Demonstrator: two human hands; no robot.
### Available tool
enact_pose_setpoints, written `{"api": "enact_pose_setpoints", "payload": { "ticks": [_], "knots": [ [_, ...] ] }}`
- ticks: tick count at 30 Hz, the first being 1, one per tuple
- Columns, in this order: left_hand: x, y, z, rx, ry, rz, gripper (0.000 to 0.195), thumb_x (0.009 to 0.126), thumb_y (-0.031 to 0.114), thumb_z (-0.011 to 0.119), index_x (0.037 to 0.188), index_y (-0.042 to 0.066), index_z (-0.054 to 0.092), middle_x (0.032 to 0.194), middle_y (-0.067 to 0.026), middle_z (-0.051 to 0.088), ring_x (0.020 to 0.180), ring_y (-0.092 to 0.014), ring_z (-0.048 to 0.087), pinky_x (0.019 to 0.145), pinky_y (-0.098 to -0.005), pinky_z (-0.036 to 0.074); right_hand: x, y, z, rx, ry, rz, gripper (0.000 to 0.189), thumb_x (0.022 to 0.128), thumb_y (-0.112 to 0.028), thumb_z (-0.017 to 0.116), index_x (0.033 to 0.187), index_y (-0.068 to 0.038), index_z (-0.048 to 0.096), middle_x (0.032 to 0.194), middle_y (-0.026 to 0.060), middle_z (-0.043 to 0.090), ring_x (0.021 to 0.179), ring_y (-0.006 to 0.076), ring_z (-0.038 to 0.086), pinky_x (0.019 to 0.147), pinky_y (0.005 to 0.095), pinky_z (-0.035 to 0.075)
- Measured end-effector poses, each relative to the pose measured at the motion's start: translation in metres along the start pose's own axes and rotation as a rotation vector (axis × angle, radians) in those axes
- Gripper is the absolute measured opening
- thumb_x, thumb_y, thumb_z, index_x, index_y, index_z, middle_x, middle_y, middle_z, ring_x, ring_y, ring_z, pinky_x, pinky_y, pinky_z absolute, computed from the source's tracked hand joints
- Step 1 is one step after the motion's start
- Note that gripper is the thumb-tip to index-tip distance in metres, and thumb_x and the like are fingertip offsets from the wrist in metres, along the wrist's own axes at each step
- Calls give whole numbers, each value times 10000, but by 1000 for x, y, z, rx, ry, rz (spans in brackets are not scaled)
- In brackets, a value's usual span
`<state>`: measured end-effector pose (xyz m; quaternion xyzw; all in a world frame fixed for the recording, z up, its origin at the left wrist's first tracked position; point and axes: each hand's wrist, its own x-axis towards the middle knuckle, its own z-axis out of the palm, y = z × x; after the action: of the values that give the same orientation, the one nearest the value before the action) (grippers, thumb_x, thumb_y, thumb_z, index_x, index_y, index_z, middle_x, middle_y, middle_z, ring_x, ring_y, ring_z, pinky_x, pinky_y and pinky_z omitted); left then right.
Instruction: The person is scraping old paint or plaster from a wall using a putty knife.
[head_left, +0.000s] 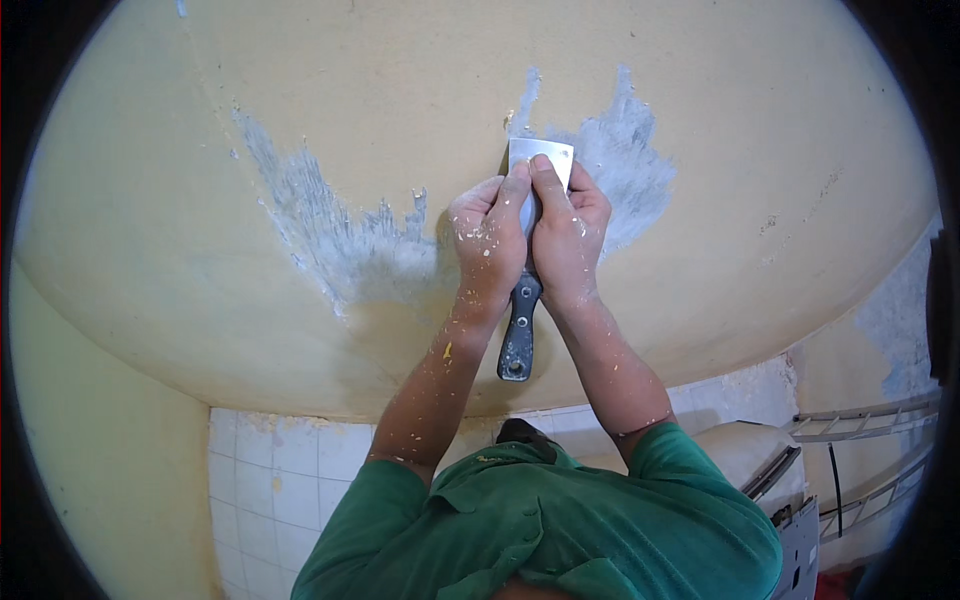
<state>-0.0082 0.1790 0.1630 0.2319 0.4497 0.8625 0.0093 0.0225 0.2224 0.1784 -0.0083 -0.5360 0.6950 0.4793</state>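
Note:
My left hand (491, 225) and my right hand (570, 217) together grip a putty knife (529, 214) by its metal blade, both thumbs pressed on the blade's face. The black handle, with rivets and a hanging hole, points down between my wrists. The broad blade edge is uppermost, at the lower end of a narrow scraped streak on the yellowish painted wall (420, 97); whether it touches the wall is unclear. Grey bare patches show to the right (630, 165) and left (322, 225) of my hands. Paint flakes cling to my hands and forearms.
White floor tiles (292, 472) with paint debris lie below the wall. At the lower right are a metal ladder (870, 424), a covered pale object (742, 450) and a grey panel (799, 547). Another yellowish wall (112, 420) meets this one at the left.

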Motion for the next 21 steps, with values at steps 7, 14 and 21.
{"api": "enact_pose_setpoints", "payload": {
  "ticks": [7,14,21],
  "knots": [
    [11,10,3,14,-9,7,331,865,209,565,641,-34,564,606,29,511,586,-33,444,491,-209,360,8,-7,2,-17,-50,34,199,878,-147,543,910,41,598,769,28,597,678,57,529,595,200,420],
    [7,14,3,10,-54,-18,231,878,147,542,760,-26,639,691,16,566,628,-38,488,550,-187,393,8,-15,4,20,-32,86,156,875,-118,540,859,25,600,727,13,585,628,32,500,540,190,398],
    [12,8,4,4,-9,44,313,864,200,566,666,-41,580,609,33,523,576,-31,443,485,-205,355,7,-9,3,26,-27,39,160,881,-120,538,862,25,602,723,15,590,617,29,494,527,192,393]
  ]
}}
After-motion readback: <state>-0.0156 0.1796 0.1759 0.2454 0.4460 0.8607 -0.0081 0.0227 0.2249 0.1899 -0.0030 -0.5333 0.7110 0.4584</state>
